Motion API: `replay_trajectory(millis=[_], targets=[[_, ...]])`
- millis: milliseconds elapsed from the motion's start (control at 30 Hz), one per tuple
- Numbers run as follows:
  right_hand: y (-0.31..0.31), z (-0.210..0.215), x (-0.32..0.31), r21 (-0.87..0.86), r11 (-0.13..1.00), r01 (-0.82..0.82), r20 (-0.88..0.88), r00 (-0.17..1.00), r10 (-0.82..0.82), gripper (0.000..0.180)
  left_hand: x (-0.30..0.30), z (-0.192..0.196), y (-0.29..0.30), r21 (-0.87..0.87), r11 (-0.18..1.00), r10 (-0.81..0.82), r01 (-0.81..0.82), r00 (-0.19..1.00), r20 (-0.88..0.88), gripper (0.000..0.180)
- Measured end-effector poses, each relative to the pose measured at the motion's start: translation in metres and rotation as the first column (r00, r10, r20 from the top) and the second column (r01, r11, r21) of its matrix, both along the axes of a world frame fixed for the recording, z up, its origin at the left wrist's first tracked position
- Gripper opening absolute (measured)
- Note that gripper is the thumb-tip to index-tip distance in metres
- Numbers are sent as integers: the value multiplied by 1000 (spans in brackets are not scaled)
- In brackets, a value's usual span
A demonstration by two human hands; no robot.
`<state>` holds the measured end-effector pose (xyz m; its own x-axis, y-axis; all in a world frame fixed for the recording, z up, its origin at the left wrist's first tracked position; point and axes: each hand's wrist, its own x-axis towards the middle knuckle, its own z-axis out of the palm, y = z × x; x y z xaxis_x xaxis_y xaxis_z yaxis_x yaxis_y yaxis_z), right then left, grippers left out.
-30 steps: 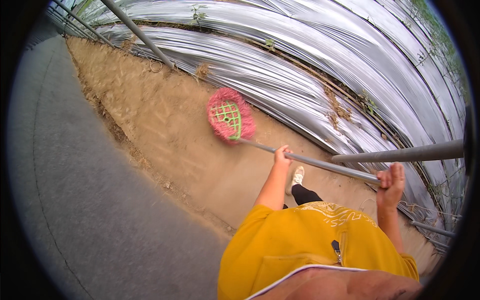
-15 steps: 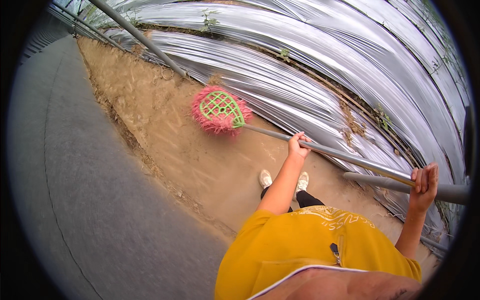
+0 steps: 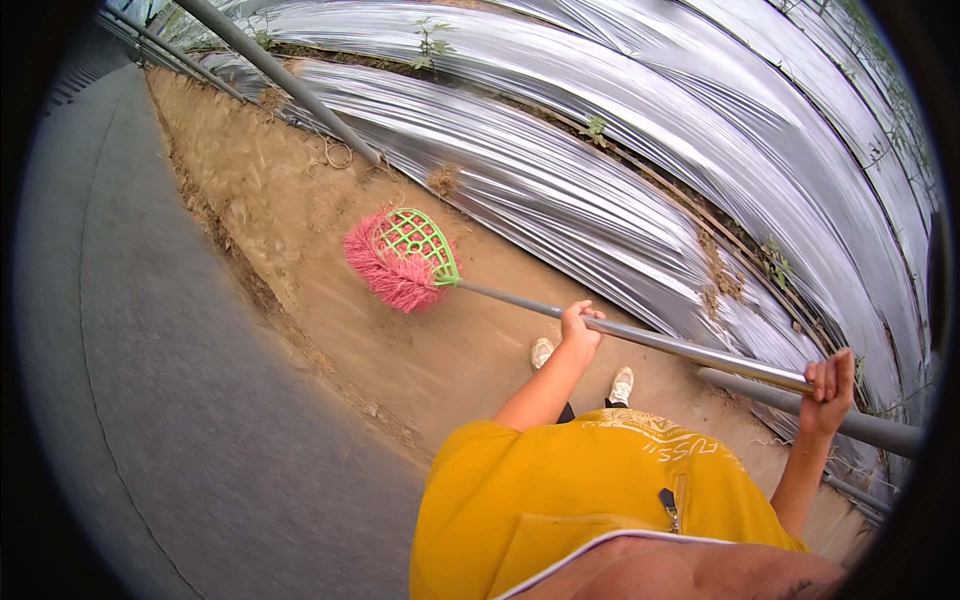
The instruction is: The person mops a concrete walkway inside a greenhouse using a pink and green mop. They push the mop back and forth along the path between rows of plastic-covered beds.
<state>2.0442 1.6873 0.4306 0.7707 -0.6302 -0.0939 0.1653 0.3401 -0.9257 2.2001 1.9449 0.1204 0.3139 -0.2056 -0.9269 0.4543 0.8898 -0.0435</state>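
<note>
A person in a mustard-yellow top (image 3: 600, 490) holds a long-handled mop (image 3: 400, 262) over a strip of tan earth (image 3: 300, 330), its head lying toward ten o'clock from the centre of view. The left hand (image 3: 581, 325) is wrapped around the grey pole (image 3: 690, 348) partway along, just past the centre toward three o'clock; the right hand (image 3: 828, 388) is closed on the pole near its far end, between three and four o'clock. Whether the head touches the ground is hard to tell.

The tool looks light but long, its weight likely tipping toward the head; a wide two-handed hold on the pole should steady it. The smooth, shiny shaft looks rigid and perhaps slippery in a damp palm. The green lattice (image 3: 447, 269), rounded and apparently plastic, may flex and seems a poor place to grip; the shaggy pink fringe (image 3: 390, 280) looks soft and floppy.

Toward one o'clock, creased silvery film (image 3: 560, 165) covers long rows; toward eight, a matte grey sheet (image 3: 200, 430) spreads flat, a dark line running along it.
</note>
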Motion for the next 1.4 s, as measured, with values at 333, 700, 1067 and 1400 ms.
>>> replay_trajectory(millis=[333,700,1067,1400], targets=[[101,-60,121,23,997,-80,-174,981,82,21,66,-85,85,29,999,45,-45,999,18,22],[113,5,152,-160,961,-224,96,966,241,22,136,-20,97,-138,979,174,-150,968,182,19],[208,-118,204,188,875,-446,-262,836,483,15,46,-134,262,197,941,281,-277,960,8,23],[108,-100,98,265,860,-437,-91,876,473,20,-22,-63,182,141,899,396,-416,906,148,21]])
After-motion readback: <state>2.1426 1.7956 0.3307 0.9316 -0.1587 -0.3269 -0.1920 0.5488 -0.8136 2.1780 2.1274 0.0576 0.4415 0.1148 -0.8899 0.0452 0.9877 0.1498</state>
